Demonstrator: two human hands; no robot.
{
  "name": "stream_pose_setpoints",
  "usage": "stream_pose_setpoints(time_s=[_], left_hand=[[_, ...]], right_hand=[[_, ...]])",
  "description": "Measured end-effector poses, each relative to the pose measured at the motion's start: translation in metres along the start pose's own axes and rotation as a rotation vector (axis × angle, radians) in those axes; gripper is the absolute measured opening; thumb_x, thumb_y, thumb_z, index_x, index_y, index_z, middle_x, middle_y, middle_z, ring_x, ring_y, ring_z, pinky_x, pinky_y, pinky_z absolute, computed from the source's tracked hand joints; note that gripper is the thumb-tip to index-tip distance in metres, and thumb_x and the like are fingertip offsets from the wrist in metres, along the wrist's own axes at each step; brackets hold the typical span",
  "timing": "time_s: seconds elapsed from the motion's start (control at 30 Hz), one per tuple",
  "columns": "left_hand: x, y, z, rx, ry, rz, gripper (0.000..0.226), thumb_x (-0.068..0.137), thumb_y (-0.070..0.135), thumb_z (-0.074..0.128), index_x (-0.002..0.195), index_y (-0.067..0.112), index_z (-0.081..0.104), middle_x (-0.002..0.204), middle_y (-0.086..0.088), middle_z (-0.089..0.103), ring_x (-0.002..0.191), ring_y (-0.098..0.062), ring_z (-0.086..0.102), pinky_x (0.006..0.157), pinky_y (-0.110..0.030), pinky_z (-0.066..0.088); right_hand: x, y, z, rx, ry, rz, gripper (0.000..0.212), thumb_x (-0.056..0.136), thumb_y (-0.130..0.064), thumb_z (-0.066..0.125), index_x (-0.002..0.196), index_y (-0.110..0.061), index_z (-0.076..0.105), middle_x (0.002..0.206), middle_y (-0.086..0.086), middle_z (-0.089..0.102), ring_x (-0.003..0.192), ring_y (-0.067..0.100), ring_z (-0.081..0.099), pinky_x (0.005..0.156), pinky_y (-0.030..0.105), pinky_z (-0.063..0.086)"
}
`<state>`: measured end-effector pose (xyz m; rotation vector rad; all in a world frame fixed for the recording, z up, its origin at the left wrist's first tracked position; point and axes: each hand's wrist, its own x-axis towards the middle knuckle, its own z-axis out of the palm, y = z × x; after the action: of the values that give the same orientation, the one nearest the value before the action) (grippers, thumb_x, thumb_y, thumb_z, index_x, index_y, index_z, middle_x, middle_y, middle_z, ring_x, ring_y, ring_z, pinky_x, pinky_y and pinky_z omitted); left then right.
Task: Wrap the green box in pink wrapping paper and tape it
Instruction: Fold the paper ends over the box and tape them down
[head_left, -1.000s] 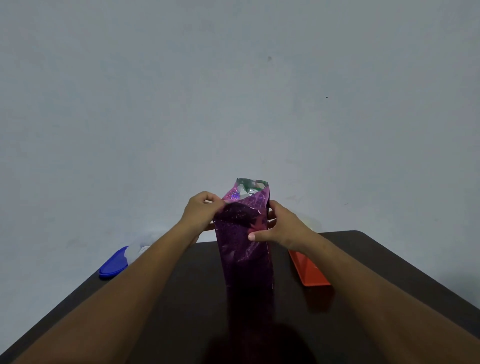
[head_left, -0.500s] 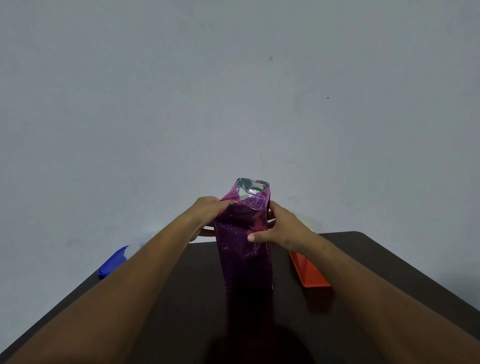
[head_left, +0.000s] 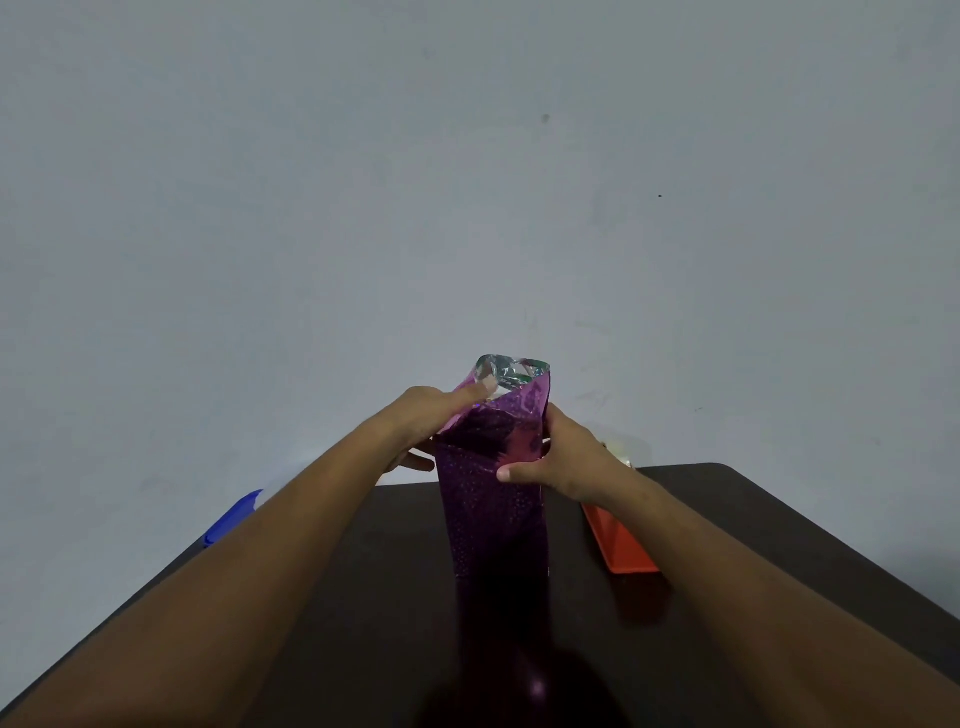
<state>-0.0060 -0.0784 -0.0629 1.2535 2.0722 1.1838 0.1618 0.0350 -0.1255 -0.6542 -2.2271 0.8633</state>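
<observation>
A tall box stands upright on the dark table (head_left: 363, 597), covered in shiny pink-purple wrapping paper (head_left: 496, 514). The paper's top end stands open, showing a silver inner side with a hint of green (head_left: 514, 370). My left hand (head_left: 426, 415) lies against the upper left of the paper, with a straight finger pressing the top flap inward and the thumb below at the side. My right hand (head_left: 558, 460) grips the right side of the wrapped box, thumb across the front face. The green box itself is almost wholly hidden by the paper.
An orange tray-like object (head_left: 621, 545) lies on the table just right of the box, partly under my right forearm. A blue object (head_left: 231, 517) sticks out past the table's left edge. A pale small thing (head_left: 621, 449) sits behind my right hand. A grey wall stands behind.
My left hand has gone from pinching the top left paper edge to stretching a finger up over the flap and pressing it in. The right hand and box have stayed put.
</observation>
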Motion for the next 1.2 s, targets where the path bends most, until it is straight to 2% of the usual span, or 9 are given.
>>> stream_pose_setpoints(time_s=[0.1,0.2,0.37,0.53,0.83,0.9,0.97,1.1,1.2], left_hand=[[-0.002,-0.003,-0.004,-0.052,0.005,-0.014,0.074,0.08,0.087,0.046,0.109,0.024,0.072,0.106,-0.003,0.074,0.101,-0.027,0.069,0.088,-0.042,0.057],[0.001,-0.008,-0.003,-0.161,0.022,0.004,0.053,0.099,0.061,0.041,0.104,0.018,0.071,0.104,-0.007,0.073,0.1,-0.028,0.069,0.095,-0.046,0.056],[0.008,-0.014,0.0,-0.17,0.142,0.063,0.03,0.089,0.038,0.071,0.093,0.008,0.068,0.088,-0.007,0.071,0.071,-0.019,0.067,0.062,-0.027,0.055],[0.015,-0.018,-0.001,-0.215,0.204,0.141,0.044,0.073,0.048,0.084,0.082,0.012,0.061,0.085,-0.018,0.069,0.07,-0.024,0.062,0.068,-0.036,0.05],[0.021,0.01,-0.005,-0.243,0.083,0.239,0.048,0.083,0.029,0.083,0.126,0.022,0.064,0.112,-0.008,0.071,0.094,-0.02,0.073,0.073,-0.032,0.059],[0.025,0.021,-0.008,-0.09,0.013,0.319,0.057,0.084,0.026,0.082,0.136,0.031,0.059,0.127,-0.008,0.062,0.106,-0.02,0.067,0.087,-0.032,0.056],[0.027,0.034,-0.006,0.094,-0.044,0.394,0.058,0.087,0.019,0.079,0.138,0.035,0.059,0.134,-0.004,0.053,0.112,-0.018,0.058,0.08,-0.024,0.052],[0.032,0.05,0.004,0.347,0.018,0.551,0.016,0.087,0.01,0.074,0.099,0.02,0.078,0.107,0.012,0.063,0.112,-0.015,0.057,0.077,-0.022,0.049],[0.038,0.045,0.009,0.273,0.131,0.569,0.014,0.088,0.011,0.072,0.084,0.024,0.074,0.095,0.019,0.064,0.102,-0.013,0.059,0.07,-0.014,0.041]], right_hand=[[-0.001,-0.003,0.003,0.005,0.06,-0.044,0.085,0.071,-0.03,0.091,0.139,-0.026,0.042,0.127,-0.005,0.062,0.11,0.012,0.06,0.09,0.02,0.047],[0.0,-0.006,0.01,0.026,0.165,-0.116,0.081,0.066,-0.037,0.09,0.135,-0.03,0.047,0.12,-0.006,0.062,0.109,0.01,0.061,0.094,0.028,0.053],[-0.003,-0.014,0.018,-0.098,0.183,-0.181,0.078,0.071,-0.045,0.082,0.138,-0.028,0.046,0.121,-0.006,0.049,0.117,0.014,0.049,0.102,0.035,0.046],[-0.004,-0.02,0.017,-0.185,0.18,-0.172,0.087,0.064,-0.059,0.077,0.139,-0.031,0.044,0.126,-0.005,0.047,0.122,0.017,0.047,0.105,0.04,0.046],[-0.011,-0.023,0.012,-0.007,0.199,-0.163,0.08,0.071,-0.026,0.09,0.138,-0.032,0.047,0.116,-0.017,0.054,0.097,-0.008,0.055,0.075,0.0,0.042],[-0.012,-0.023,0.01,-0.012,0.191,-0.16,0.081,0.072,-0.027,0.09,0.14,-0.03,0.046,0.118,-0.016,0.056,0.097,-0.006,0.056,0.073,-0.001,0.039],[-0.012,-0.022,0.009,-0.017,0.186,-0.146,0.079,0.072,-0.028,0.089,0.14,-0.028,0.048,0.124,-0.01,0.058,0.104,0.004,0.057,0.08,0.006,0.04],[-0.011,-0.019,0.007,-0.047,0.18,-0.129,0.077,0.073,-0.03,0.089,0.139,-0.025,0.049,0.127,-0.006,0.059,0.106,0.009,0.056,0.088,0.017,0.043],[-0.01,-0.019,0.007,-0.042,0.171,-0.136,0.08,0.073,-0.03,0.089,0.141,-0.026,0.048,0.127,-0.006,0.061,0.108,0.009,0.057,0.095,0.021,0.046]])
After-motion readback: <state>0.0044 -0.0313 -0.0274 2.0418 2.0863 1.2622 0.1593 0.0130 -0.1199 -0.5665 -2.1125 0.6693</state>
